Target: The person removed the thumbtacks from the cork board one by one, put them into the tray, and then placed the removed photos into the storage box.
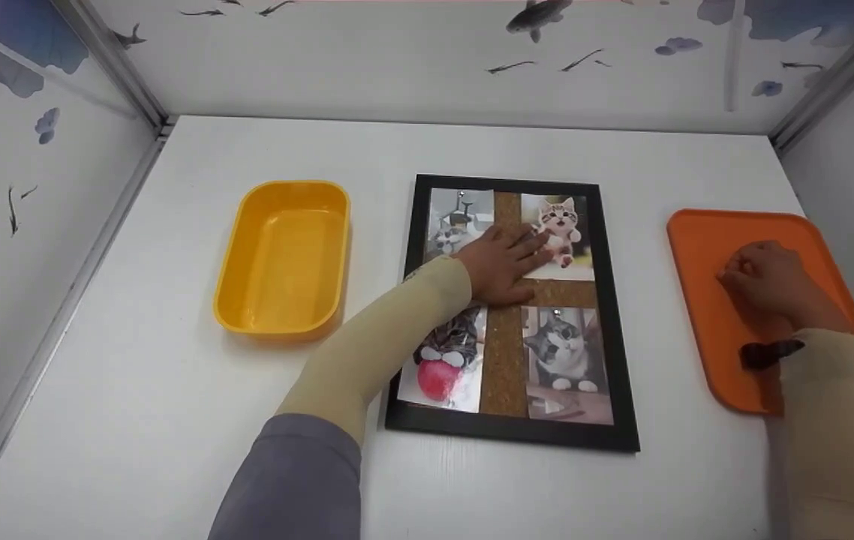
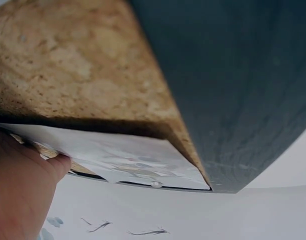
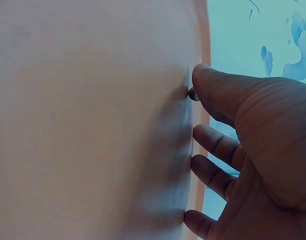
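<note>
My left hand [image 1: 503, 264] lies with spread, straight fingers on a black-framed cork board [image 1: 506, 367], its fingertips on the upper right kitten photo [image 1: 563, 225]. Three other cat photos lie on the cork. Clear pins show at the top of the upper left photo [image 1: 438, 217] and the lower right photo [image 1: 566, 360]. My right hand [image 1: 768, 281] is over the orange tray [image 1: 705, 300] at the right. In the right wrist view its thumb and forefinger pinch a small, shiny pushpin [image 3: 194, 94] at the tray's surface, while the other fingertips touch the tray.
A deep yellow plastic container [image 1: 284, 262] stands left of the board. Everything rests on a white table [image 1: 134, 390]. White panels [image 1: 397, 60] with painted fish and leaves rise at the back and sides.
</note>
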The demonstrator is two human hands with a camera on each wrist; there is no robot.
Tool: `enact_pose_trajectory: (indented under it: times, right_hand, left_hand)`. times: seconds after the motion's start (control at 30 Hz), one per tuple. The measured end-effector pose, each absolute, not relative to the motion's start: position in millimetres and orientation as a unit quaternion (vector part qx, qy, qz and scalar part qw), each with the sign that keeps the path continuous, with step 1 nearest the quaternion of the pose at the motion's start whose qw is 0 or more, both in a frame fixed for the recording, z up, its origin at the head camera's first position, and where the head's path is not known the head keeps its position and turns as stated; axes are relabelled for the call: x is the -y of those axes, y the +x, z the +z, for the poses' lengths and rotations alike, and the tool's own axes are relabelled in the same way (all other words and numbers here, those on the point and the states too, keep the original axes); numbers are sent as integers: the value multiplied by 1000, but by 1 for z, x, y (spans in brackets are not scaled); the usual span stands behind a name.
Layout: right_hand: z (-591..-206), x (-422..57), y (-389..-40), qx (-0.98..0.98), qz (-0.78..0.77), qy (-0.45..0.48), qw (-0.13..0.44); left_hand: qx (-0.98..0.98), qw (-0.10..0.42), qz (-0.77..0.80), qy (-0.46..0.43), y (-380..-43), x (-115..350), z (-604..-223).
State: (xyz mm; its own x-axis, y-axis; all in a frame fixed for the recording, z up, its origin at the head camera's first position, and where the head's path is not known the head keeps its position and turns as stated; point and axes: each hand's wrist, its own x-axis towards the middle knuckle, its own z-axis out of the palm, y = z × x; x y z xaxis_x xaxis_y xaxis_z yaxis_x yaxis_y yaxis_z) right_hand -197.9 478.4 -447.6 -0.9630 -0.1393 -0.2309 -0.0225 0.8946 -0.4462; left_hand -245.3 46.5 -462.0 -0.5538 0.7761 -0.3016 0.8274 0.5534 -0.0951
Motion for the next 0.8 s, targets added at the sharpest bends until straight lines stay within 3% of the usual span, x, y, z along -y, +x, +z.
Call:
enact_pose_trajectory:
  times: [0.8]
  right_hand:
    - [-446, -479, -197, -960, -246, -38, 127]
  left_hand:
    - [-873, 115, -118, 458, -246, -47, -463]
